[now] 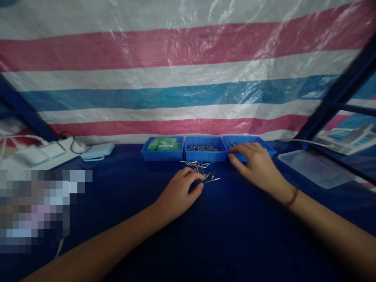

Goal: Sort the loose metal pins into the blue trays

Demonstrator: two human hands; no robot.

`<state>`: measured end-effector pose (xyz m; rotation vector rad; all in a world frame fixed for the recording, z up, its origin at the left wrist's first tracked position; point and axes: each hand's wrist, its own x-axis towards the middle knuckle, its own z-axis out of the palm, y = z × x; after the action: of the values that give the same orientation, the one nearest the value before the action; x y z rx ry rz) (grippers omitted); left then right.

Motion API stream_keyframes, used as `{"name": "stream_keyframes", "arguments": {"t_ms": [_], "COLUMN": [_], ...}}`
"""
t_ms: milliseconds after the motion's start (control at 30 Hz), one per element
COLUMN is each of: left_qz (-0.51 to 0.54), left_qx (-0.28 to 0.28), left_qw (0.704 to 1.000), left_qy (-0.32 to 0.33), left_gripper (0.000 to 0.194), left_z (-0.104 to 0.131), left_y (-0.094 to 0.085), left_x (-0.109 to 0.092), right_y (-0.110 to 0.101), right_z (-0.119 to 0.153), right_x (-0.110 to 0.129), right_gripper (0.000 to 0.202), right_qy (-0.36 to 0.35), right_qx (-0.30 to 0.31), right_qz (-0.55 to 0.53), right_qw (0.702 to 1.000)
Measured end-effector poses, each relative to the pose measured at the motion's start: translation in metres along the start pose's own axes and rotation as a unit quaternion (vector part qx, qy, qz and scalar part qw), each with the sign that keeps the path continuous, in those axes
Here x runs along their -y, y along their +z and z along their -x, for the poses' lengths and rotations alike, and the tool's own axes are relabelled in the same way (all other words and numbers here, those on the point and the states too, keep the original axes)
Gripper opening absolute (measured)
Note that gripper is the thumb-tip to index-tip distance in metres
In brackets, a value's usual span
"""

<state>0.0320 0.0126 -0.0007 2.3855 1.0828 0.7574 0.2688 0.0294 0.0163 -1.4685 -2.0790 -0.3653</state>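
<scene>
A loose pile of metal rivets (198, 166) lies on the dark blue table in front of the middle blue bin (206, 156). At the pile's near edge, my left hand (185, 188) has its thumb and index finger bent towards each other; what they hold, if anything, is too small to name. My right hand (254, 164) reaches over the front left corner of the right blue bin (264, 145), its thumb and fingers apart. More rivets fill the bottom of the middle bin. Green packets (165, 143) sit in the left blue bin (163, 156).
At the left stand a white power strip with plugs (38, 154) and a light blue case (98, 150). A clear plastic lid (320, 168) lies at the right. Behind the bins hangs a striped sheet (176, 94), between dark blue frame posts.
</scene>
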Motion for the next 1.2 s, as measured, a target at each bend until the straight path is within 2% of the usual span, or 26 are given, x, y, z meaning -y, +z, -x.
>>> {"name": "stream_keyframes", "arguments": {"t_ms": [100,200,300,467,633,733,833,900,967,1067,1200], "left_qz": [-0.04,-0.105,-0.149,-0.162,-0.164,-0.132,-0.04,0.043,0.114,0.165,0.166], "left_qx": [0.015,0.005,0.005,0.023,0.018,-0.012,-0.059,-0.089,-0.107,-0.112,-0.095], "left_qw": [0.999,0.994,0.988,0.986,0.985,0.99,0.995,0.994,0.987,0.98,0.981], "left_qy": [0.008,0.015,0.026,0.029,0.042,0.056,0.064,0.05,0.019,-0.017,-0.025], "left_gripper": [0.015,0.011,0.01,0.013,0.019,0.018,0.013,0.007,0.01,0.012,0.009], "left_z": [-0.008,-0.013,-0.014,-0.014,-0.013,-0.012,-0.011,-0.011,-0.011,-0.011,-0.012], "left_y": [0.001,0.004,0.005,0.006,0.006,0.005,0.002,0.001,0.002,0.002,0.001], "left_x": [0.0,0.001,0.006,0.011,0.011,0.011,0.008,0.005,0.003,0.0,0.001], "right_y": [0.002,0.006,0.011,0.018,0.02,0.017,0.014,0.012,0.012,0.013,0.012], "right_z": [0.004,0.009,0.014,0.018,0.02,0.02,0.021,0.022,0.022,0.023,0.024], "right_x": [0.016,0.027,0.036,0.046,0.048,0.048,0.05,0.053,0.056,0.058,0.06], "right_gripper": [0.02,0.018,0.016,0.015,0.014,0.014,0.016,0.016,0.015,0.016,0.017], "right_qy": [-0.034,-0.041,-0.027,-0.014,-0.037,-0.063,-0.065,-0.05,-0.034,-0.025,-0.021], "right_qx": [0.038,0.066,0.065,0.05,0.062,0.077,0.074,0.058,0.045,0.044,0.066], "right_qz": [-0.052,-0.102,-0.144,-0.213,-0.213,-0.206,-0.215,-0.24,-0.276,-0.315,-0.327], "right_qw": [0.997,0.992,0.987,0.976,0.974,0.973,0.972,0.968,0.96,0.948,0.942]}}
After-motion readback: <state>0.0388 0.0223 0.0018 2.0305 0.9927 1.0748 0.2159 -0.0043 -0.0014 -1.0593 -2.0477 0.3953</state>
